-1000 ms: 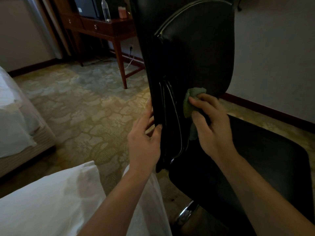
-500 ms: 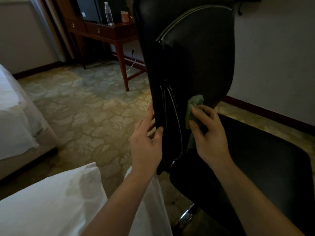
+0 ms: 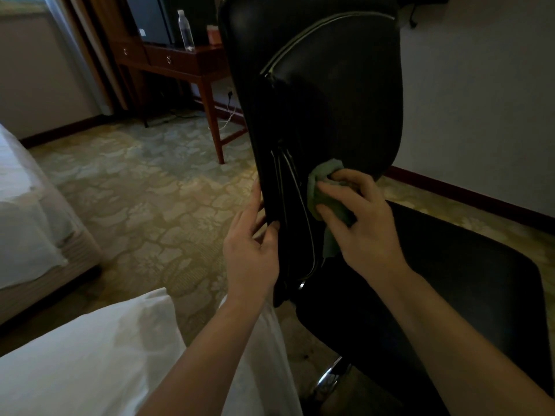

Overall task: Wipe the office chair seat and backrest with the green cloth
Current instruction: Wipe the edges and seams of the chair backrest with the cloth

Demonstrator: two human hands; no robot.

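**Cloth on lower backrest, both hands busy**

From my feed: right hand (image 3: 366, 223) is curled round the bunched green cloth (image 3: 327, 202), pressing it to the lower front of the black backrest (image 3: 339, 100), just above the seat (image 3: 450, 280). A tail of cloth hangs under the palm. Left hand (image 3: 250, 250) pinches the backrest's left edge, thumb in front, fingers behind. Wooden desk (image 3: 186, 60) with water bottle (image 3: 185, 30) behind the chair.

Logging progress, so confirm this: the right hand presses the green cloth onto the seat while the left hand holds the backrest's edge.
Not the seat. The head view shows the right hand pressing the green cloth against the lower backrest, above the seat; the left hand holds the backrest's edge.
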